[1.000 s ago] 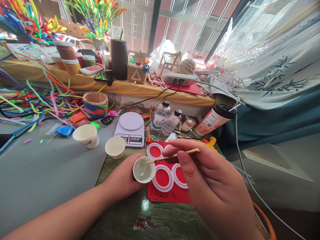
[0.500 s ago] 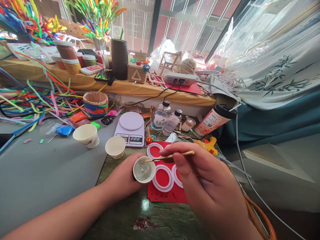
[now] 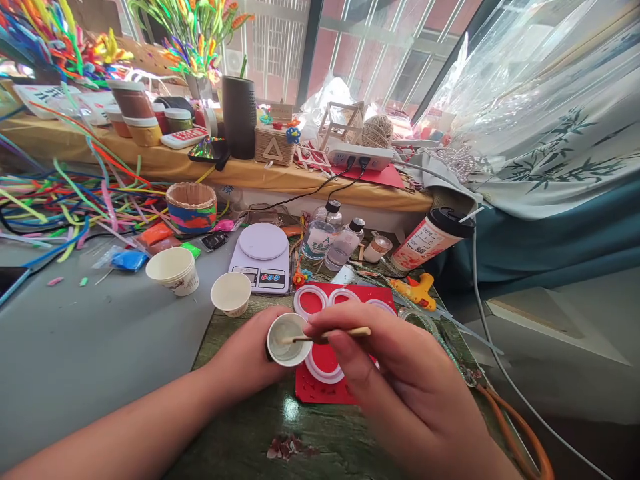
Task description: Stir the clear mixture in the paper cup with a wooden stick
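The right hand [image 3: 395, 373] has drawn in toward the body, its fingers pinched shut on the thin wooden stick [image 3: 333, 335], tip now dipping into the small paper cup [image 3: 287, 340]. The left hand [image 3: 247, 360] wraps that cup on the green tabletop [image 3: 240, 440] beside the red mat [image 3: 320, 393]; light and crushable, it is probably best held gently round its wall.

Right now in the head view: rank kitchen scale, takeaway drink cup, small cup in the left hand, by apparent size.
1. kitchen scale
2. takeaway drink cup, close to the scale, so unsure
3. small cup, smallest though nearest the camera, held by the left hand
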`<state>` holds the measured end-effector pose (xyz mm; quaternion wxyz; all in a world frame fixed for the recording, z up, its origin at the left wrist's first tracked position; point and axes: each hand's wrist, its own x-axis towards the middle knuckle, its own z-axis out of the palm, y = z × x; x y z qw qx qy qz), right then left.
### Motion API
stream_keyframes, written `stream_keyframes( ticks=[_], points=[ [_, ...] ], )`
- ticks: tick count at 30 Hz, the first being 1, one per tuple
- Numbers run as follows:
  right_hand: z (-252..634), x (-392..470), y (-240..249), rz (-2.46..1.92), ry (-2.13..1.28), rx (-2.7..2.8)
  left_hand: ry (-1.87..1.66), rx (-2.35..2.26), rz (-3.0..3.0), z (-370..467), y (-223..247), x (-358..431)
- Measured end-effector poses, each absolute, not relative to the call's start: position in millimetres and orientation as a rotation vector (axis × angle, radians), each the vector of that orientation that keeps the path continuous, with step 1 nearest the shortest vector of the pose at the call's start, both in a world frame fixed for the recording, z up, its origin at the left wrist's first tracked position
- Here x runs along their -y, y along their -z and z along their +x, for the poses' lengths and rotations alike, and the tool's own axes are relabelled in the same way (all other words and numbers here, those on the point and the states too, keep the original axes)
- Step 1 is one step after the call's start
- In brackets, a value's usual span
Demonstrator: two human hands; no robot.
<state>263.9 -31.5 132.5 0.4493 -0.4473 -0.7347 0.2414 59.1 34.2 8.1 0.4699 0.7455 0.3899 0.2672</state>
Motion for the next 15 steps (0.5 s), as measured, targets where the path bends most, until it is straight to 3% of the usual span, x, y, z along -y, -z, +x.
stream_keyframes(
  ticks=[5, 11, 15],
  points=[
    [267.8, 29.0, -125.9, -1.239, -0.45, 1.675, -0.615, -0.954, 1.837, 58.6, -8.8, -35.1],
    [265.4, 28.7, -130.1, -1.115, -0.617, 1.735, -0.629, -0.908, 1.81, 58.9, -8.9, -35.0],
    [273.9, 27.8, -125.6, -1.246, -0.55, 1.654, -0.636, -0.919, 1.818, 59.1, -12.9, -34.6]
  ],
)
